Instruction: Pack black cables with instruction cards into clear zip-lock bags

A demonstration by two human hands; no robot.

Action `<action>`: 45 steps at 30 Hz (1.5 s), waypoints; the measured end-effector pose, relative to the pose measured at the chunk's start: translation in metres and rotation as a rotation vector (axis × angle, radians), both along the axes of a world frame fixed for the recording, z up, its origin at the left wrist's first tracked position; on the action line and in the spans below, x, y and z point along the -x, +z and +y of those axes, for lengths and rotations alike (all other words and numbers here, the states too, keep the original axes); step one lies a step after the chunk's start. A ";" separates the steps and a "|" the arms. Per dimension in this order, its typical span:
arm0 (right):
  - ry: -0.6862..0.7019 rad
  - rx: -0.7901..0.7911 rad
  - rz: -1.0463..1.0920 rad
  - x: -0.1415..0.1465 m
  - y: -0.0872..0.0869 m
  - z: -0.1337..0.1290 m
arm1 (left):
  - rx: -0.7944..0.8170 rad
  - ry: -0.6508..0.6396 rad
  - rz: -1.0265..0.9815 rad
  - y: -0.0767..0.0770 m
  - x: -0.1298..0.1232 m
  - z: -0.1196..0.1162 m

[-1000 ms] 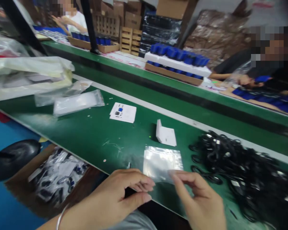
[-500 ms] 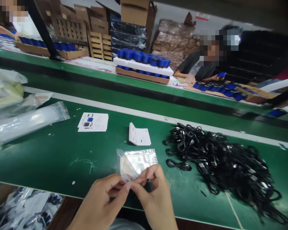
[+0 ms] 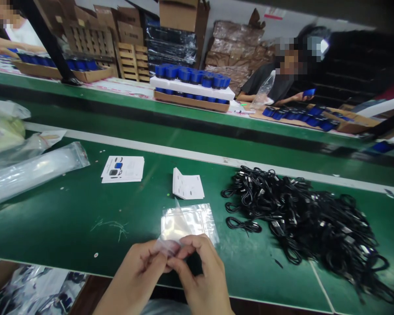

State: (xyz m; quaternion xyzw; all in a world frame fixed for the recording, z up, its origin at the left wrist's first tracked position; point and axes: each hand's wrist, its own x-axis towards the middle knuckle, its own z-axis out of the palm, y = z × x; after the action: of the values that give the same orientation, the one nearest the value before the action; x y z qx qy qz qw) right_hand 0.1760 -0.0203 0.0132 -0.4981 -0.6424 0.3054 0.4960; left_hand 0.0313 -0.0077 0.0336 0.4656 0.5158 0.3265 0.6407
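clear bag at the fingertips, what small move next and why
I'd probably work the clear bag apart at its near edge: the left hand pinches it there, the right hand is close beside, and no opening is visible.

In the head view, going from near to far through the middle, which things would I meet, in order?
Left hand and right hand side by side, clear bags, folded leaflet, white strip, blue items.
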 end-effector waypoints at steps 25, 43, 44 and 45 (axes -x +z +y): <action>-0.079 -0.157 -0.670 -0.006 0.034 0.028 | -0.910 0.132 0.697 -0.021 0.003 -0.003; 0.198 0.142 -0.571 -0.023 0.032 0.120 | -0.368 0.275 0.386 -0.029 0.023 -0.003; 0.196 0.139 -0.560 -0.024 0.032 0.120 | -0.355 0.275 0.375 -0.027 0.023 -0.003; 0.194 0.136 -0.548 -0.026 0.033 0.121 | -0.339 0.280 0.359 -0.026 0.023 -0.003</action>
State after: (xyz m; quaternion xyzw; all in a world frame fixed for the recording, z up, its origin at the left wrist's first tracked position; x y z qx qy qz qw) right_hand 0.2020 0.1007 0.0458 -0.5302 -0.7750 0.2480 0.2380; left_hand 0.0084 -0.0103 0.0080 0.5406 0.6183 0.4060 0.4008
